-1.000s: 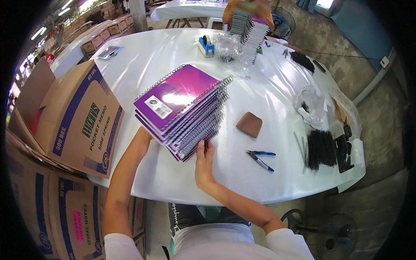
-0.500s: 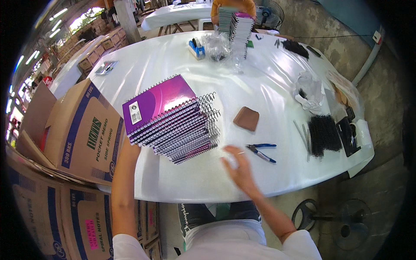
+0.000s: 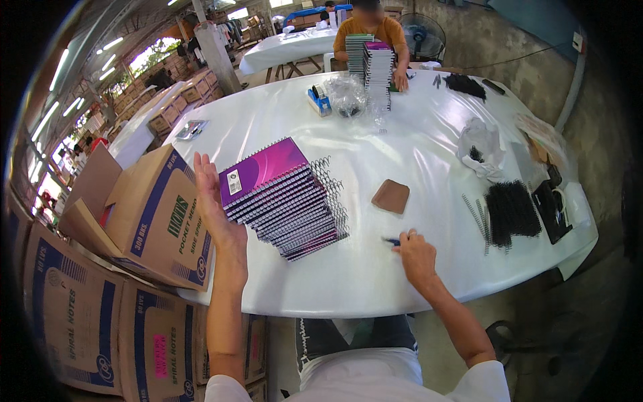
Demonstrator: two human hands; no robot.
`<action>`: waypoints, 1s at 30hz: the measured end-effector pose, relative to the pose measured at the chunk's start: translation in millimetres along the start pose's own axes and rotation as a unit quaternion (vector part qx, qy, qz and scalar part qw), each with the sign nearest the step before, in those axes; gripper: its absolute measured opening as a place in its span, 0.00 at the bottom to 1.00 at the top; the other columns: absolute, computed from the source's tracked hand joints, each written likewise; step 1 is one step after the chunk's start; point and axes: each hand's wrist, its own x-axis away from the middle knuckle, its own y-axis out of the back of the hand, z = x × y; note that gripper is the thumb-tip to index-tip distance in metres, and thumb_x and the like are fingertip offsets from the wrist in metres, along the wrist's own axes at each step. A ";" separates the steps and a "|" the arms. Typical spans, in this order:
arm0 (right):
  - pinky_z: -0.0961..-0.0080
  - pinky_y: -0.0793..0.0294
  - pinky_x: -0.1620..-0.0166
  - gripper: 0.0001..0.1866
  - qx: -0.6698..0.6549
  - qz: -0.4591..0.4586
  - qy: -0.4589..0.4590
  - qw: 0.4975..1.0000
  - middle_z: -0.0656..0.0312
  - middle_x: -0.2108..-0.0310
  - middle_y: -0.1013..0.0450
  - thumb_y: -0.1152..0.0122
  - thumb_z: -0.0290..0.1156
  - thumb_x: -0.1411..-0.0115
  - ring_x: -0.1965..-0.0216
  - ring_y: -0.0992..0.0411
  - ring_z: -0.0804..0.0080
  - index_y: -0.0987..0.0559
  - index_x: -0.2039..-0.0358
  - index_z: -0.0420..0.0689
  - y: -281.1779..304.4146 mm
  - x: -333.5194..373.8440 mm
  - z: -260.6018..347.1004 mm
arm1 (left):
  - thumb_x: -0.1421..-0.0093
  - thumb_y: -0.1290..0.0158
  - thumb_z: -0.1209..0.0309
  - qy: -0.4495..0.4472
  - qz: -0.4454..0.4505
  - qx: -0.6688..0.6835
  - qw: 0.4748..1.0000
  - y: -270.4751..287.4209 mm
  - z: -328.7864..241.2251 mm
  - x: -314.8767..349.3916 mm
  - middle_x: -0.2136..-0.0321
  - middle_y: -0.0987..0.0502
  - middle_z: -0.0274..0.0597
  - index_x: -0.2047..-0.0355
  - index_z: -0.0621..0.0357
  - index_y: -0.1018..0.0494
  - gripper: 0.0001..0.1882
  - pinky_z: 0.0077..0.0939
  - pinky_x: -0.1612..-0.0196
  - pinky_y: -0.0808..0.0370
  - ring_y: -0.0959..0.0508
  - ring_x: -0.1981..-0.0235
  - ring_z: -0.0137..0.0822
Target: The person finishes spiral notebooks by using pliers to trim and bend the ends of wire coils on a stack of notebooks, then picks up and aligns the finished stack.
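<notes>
White sheeting gleams over the broad table (image 3: 315, 288), a co-worker (image 3: 390, 32) at twelve o'clock, an open carton (image 3: 171, 208) at ten! At eleven sits the stack of purple spiral notebooks (image 3: 281, 201), spines stepped toward the person. Looks a hefty load: stiff covers, probably slick, and loose coil ends (image 3: 335, 191) at three o'clock that could snag or bend. Best hold, I'd judge: low, across opposite cover edges. Left hand (image 3: 216, 201) stands at the stack's nine o'clock edge, open, fingers up; contact's hard to call. Right hand (image 3: 416, 258), half past twelve, knuckles up, curls around blue-handled pliers (image 3: 394, 242).
</notes>
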 end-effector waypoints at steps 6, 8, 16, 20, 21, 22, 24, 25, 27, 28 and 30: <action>0.52 0.39 0.43 0.30 0.023 -0.018 0.013 0.999 0.53 0.48 0.33 0.38 0.51 0.46 0.45 0.36 0.58 0.29 0.50 0.42 -3.1 31.6 6.5 | 0.31 0.59 0.54 0.010 0.001 0.031 0.999 8.6 8.7 -6.3 0.30 0.53 0.47 0.32 0.57 0.49 0.32 0.32 0.31 0.53 0.54 0.29 0.37; 0.49 0.46 0.39 0.33 -0.004 -0.049 0.048 0.998 0.51 0.44 0.36 0.39 0.52 0.45 0.41 0.41 0.56 0.31 0.46 0.42 -16.5 32.3 -10.3 | 0.31 0.58 0.56 0.025 -0.010 0.052 0.998 -1.1 11.1 -4.9 0.31 0.53 0.47 0.32 0.58 0.49 0.32 0.31 0.31 0.53 0.54 0.30 0.38; 0.49 0.51 0.35 0.32 -0.063 -0.042 0.141 0.987 0.48 0.45 0.36 0.41 0.48 0.41 0.39 0.42 0.52 0.32 0.43 0.41 -20.2 26.5 -31.7 | 0.32 0.57 0.63 -0.037 -0.036 -0.083 0.995 0.3 5.1 -12.0 0.31 0.49 0.44 0.32 0.56 0.48 0.30 0.29 0.33 0.50 0.46 0.32 0.33; 0.51 0.39 0.45 0.26 -0.057 -0.059 0.108 0.991 0.51 0.54 0.33 0.41 0.46 0.40 0.50 0.35 0.52 0.29 0.49 0.39 -17.5 16.9 -24.7 | 0.33 0.55 0.58 -0.220 0.258 -0.407 0.848 -44.9 -38.6 -21.8 0.33 0.44 0.50 0.33 0.59 0.48 0.33 0.39 0.32 0.54 0.51 0.30 0.42; 0.53 0.35 0.49 0.25 -0.086 -0.053 0.085 0.991 0.52 0.56 0.33 0.41 0.45 0.40 0.53 0.33 0.52 0.29 0.51 0.39 -12.5 12.6 -14.8 | 0.34 0.54 0.56 -0.238 0.336 -0.477 0.777 -63.3 -52.9 -26.1 0.34 0.44 0.51 0.33 0.60 0.48 0.34 0.42 0.32 0.55 0.52 0.30 0.44; 0.54 0.34 0.52 0.23 -0.162 -0.073 0.077 0.981 0.52 0.58 0.33 0.41 0.43 0.40 0.56 0.33 0.53 0.29 0.53 0.39 -6.2 8.4 -5.0 | 0.34 0.53 0.54 -0.252 0.407 -0.536 0.695 -78.8 -55.9 -32.5 0.34 0.43 0.53 0.33 0.60 0.48 0.35 0.45 0.31 0.55 0.53 0.30 0.46; 0.56 0.32 0.59 0.19 -0.312 -0.107 0.058 0.942 0.52 0.62 0.34 0.42 0.41 0.39 0.62 0.31 0.53 0.29 0.56 0.38 3.5 3.9 20.1 | 0.40 0.50 0.44 -0.265 0.542 -0.600 0.526 -106.4 -32.0 -54.2 0.35 0.43 0.54 0.34 0.54 0.44 0.40 0.54 0.32 0.57 0.53 0.30 0.52; 0.64 0.30 0.62 0.16 -0.366 -0.129 0.066 0.919 0.52 0.65 0.33 0.44 0.38 0.36 0.66 0.31 0.58 0.30 0.57 0.38 7.0 0.8 31.8 | 0.42 0.49 0.41 -0.184 0.581 -0.645 0.462 -117.3 -26.0 -59.9 0.35 0.43 0.54 0.35 0.52 0.42 0.41 0.56 0.32 0.56 0.52 0.31 0.53; 0.67 0.30 0.63 0.15 -0.552 -0.088 0.057 0.827 0.55 0.68 0.34 0.48 0.38 0.33 0.68 0.31 0.64 0.31 0.58 0.37 12.3 4.0 56.0 | 0.47 0.49 0.36 -0.011 0.629 -0.712 0.312 -134.9 -23.0 -68.2 0.35 0.42 0.54 0.36 0.48 0.39 0.44 0.58 0.33 0.54 0.50 0.31 0.54; 0.68 0.30 0.63 0.15 -0.632 -0.065 0.049 0.771 0.56 0.69 0.34 0.50 0.38 0.32 0.68 0.32 0.66 0.32 0.58 0.37 16.9 5.2 65.5 | 0.48 0.49 0.35 0.005 0.655 -0.706 0.269 -144.4 -19.2 -71.2 0.36 0.41 0.54 0.36 0.47 0.39 0.45 0.58 0.34 0.53 0.49 0.32 0.55; 0.75 0.32 0.65 0.17 -0.790 0.019 0.027 0.612 0.62 0.72 0.35 0.58 0.41 0.28 0.70 0.34 0.74 0.32 0.59 0.38 32.8 7.9 78.0 | 0.50 0.49 0.32 0.039 0.702 -0.688 0.180 -159.1 -14.0 -75.8 0.37 0.38 0.54 0.36 0.46 0.38 0.47 0.59 0.34 0.51 0.47 0.33 0.55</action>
